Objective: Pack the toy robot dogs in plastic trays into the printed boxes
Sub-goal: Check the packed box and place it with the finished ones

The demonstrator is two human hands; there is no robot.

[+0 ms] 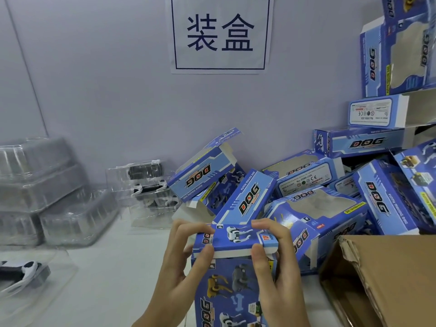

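closing the top flap of a box

the box [232, 277] stands upright near centre, long axis vertical, flap [236, 239] between both hands: left hand [179, 263] and right hand [273, 260] each pinch a flap end, equally near. more boxes [330, 197] lie right, trays [59, 197] far left.

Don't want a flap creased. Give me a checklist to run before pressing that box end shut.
1. Both hands on the flap: left hand and right hand pinch the end flap of the held box: ok.
2. Flap fully tucked: not ok, gap shows beneath.
3. Tray inside: cannot tell.
4. Cardboard carton open at right: ok.
5. Next toy in tray waiting at left: ok.
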